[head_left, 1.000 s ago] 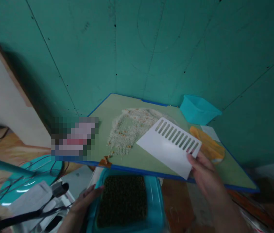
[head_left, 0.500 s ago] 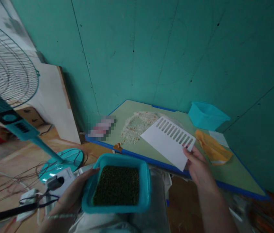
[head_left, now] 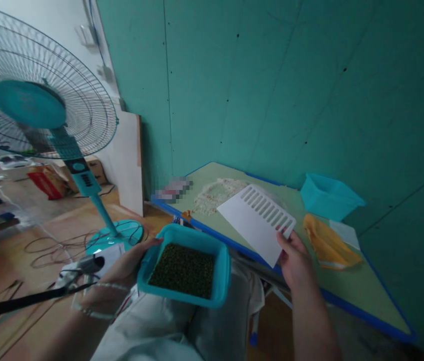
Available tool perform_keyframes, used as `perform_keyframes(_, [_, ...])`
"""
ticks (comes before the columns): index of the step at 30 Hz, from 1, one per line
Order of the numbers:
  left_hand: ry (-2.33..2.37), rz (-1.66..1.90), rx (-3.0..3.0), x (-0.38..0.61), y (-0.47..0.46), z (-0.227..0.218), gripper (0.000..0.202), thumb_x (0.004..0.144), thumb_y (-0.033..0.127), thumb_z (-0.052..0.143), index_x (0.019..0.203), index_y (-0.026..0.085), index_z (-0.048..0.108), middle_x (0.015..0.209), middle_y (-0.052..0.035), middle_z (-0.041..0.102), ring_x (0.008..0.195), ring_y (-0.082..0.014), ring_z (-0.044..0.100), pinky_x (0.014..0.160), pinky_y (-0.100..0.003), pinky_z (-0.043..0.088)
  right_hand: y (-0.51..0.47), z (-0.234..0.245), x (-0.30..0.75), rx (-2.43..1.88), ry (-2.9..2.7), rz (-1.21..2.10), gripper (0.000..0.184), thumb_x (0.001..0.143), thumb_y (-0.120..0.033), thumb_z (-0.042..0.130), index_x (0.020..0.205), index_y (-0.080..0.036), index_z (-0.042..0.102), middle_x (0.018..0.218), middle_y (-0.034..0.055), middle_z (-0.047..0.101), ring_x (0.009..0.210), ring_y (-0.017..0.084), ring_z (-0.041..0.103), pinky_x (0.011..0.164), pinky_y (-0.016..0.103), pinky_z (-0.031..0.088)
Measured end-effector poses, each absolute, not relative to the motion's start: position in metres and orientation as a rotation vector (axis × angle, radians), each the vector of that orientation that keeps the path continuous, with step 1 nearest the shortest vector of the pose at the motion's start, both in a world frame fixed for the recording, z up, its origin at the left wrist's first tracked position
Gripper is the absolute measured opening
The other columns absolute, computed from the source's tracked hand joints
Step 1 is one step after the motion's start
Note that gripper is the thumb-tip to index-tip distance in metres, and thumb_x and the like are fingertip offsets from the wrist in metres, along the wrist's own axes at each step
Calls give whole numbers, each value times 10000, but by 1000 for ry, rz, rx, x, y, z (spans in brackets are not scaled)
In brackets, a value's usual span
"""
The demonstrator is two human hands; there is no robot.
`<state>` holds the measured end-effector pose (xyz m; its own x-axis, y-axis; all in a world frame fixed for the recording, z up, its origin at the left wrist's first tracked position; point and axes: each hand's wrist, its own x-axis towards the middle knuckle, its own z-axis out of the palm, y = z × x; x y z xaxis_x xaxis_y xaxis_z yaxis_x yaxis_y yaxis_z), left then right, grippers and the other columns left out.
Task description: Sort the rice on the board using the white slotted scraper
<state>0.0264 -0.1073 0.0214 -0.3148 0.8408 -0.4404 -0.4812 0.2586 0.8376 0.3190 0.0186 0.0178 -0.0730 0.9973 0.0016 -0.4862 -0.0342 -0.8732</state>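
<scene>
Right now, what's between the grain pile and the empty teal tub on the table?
In the head view, the white slotted scraper, held up by the right hand, crosses between the grain pile and the teal tub; the table behind it is hidden.

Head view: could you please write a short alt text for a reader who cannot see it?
A person's left hand holds a teal tub of dark green beans over the lap, while the right hand holds a white slotted card. Behind them a low table bears pale grains, a second tub and a yellow cloth; a fan stands at left.
</scene>
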Motion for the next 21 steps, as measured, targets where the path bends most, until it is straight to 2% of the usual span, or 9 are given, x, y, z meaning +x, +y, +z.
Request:
perform_keyframes(2, [1326, 1412, 373, 30, -107, 21, 194, 779, 206, 600, 829, 31, 669, 624, -88, 772, 628, -243, 727, 571, -281, 550, 18, 18, 320, -807, -870, 1498, 376, 625, -291, 787, 956, -217, 624, 831, 7, 753, 910, 252, 689, 841, 398, 514])
perform_keyframes(5, [1393, 1456, 351, 31, -105, 18, 286, 831, 265, 474, 776, 56, 662, 569, -42, 748, 557, -191, 705, 531, -237, 519, 17, 16, 322, -848, -847, 1537, 390, 620, -309, 793, 961, -219, 627, 832, 15, 755, 889, 258, 696, 845, 409, 515])
perform_keyframes(7, [1420, 1444, 350, 30, -103, 19, 333, 840, 302, 436, 781, 65, 662, 564, -29, 743, 533, -176, 695, 544, -249, 519, 16, 15, 323, -890, -809, 1547, 387, 608, -316, 801, 942, -213, 636, 833, 26, 756, 871, 264, 700, 842, 411, 519])
perform_keyframes(12, [1378, 1297, 372, 20, -88, 30, 250, 769, 270, 623, 813, 37, 701, 635, -104, 776, 544, -195, 703, 575, -274, 547, 16, 10, 326, -967, -734, 1505, 445, 640, -351, 779, 1046, -245, 629, 972, 35, 747, 869, 254, 702, 782, 373, 552])
perform_keyframes(15, [1367, 1194, 311, 12, -69, 31, 198, 769, 227, 618, 775, 52, 712, 588, -95, 767, 511, -209, 693, 553, -293, 555, 19, 1, 333, -1105, -724, 1539, 482, 615, -409, 784, 1043, -235, 647, 969, 67, 749, 878, 288, 699, 698, 360, 576])
perform_keyframes(18, [1281, 1136, 226, 5, -46, 23, 210, 748, 232, 633, 841, 59, 708, 598, -74, 769, 545, -235, 704, 585, -317, 558, 21, -11, 343, -1243, -728, 1574, 532, 609, -448, 770, 1074, -215, 658, 992, 106, 742, 923, 340, 682, 703, 397, 578])
perform_keyframes(21, [1254, 1168, 208, -7, -26, 7, 214, 698, 225, 675, 881, 118, 707, 600, -21, 767, 572, -251, 711, 627, -339, 558, 21, -19, 348, -1365, -622, 1506, 535, 614, -462, 753, 1097, -255, 649, 996, 89, 744, 903, 344, 687, 690, 419, 577])
